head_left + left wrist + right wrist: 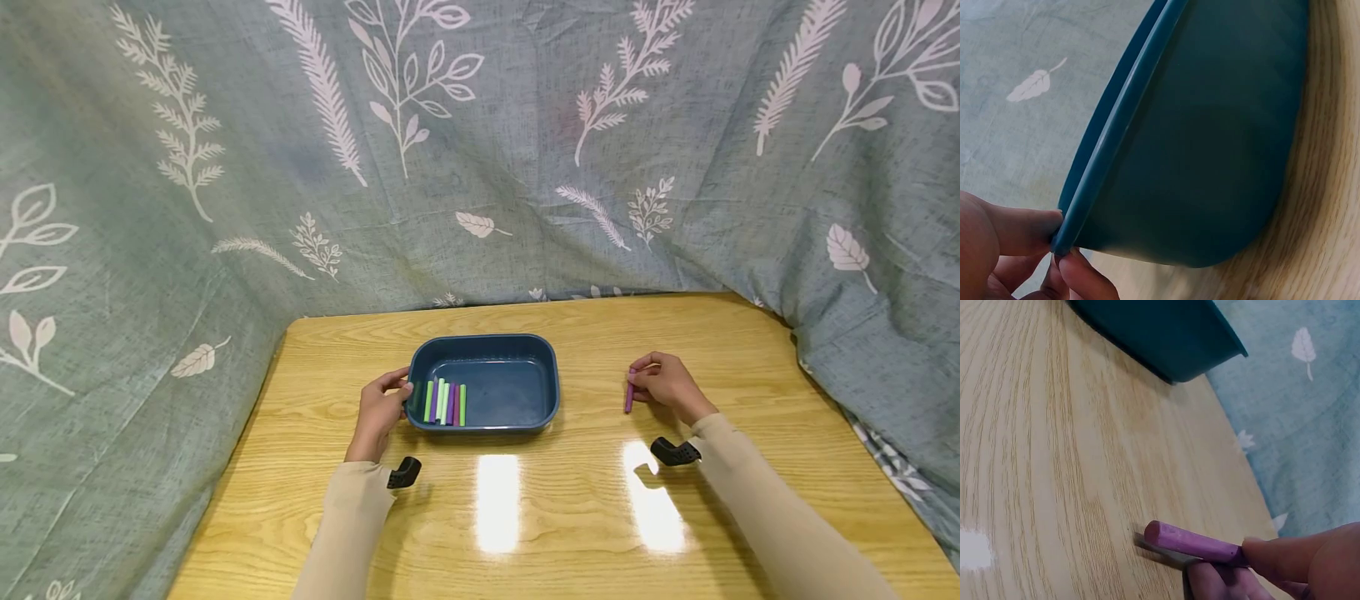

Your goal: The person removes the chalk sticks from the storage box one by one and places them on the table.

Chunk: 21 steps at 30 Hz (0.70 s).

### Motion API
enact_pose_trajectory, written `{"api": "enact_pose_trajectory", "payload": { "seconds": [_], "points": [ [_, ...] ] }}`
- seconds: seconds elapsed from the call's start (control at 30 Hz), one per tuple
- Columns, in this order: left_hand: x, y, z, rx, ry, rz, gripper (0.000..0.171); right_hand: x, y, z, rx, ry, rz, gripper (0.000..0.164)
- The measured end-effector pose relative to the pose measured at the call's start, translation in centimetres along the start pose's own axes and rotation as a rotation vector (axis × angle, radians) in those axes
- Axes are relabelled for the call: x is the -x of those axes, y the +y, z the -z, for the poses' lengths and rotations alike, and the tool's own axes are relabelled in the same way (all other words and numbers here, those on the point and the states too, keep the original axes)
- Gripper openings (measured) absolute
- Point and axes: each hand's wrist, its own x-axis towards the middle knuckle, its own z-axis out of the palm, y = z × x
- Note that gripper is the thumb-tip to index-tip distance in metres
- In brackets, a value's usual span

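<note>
Right hand has thumb and fingers together on one end of a purple stick, between tray's right edge and desk's right edge; can't tell if stick touches the desk. Left hand clamps rim of blue tray at its left edge. Seven or so sticks stand side by side toward tray's front-left corner, rest of its floor bare. Judgement: light pinch should do, short stick could roll or twist if squeezed off-centre; free end clear of fingers helps aim; steady rim hold, no lifting, should stop tray sliding.
</note>
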Motion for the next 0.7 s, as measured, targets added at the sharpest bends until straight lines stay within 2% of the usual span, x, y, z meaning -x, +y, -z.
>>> {"api": "enact_pose_trajectory", "payload": {
  "seconds": [0.47,0.7],
  "points": [
    [-0.17,-0.1,-0.2,0.009,0.0,0.014,0.038,0.21,0.1,-0.64,0.136,0.08,0.062,0.022],
    [-0.16,0.05,-0.3,0.029,0.001,0.015,0.038,0.08,0.21,-0.76,0.166,0.098,0.07,0.021]
  ]
}}
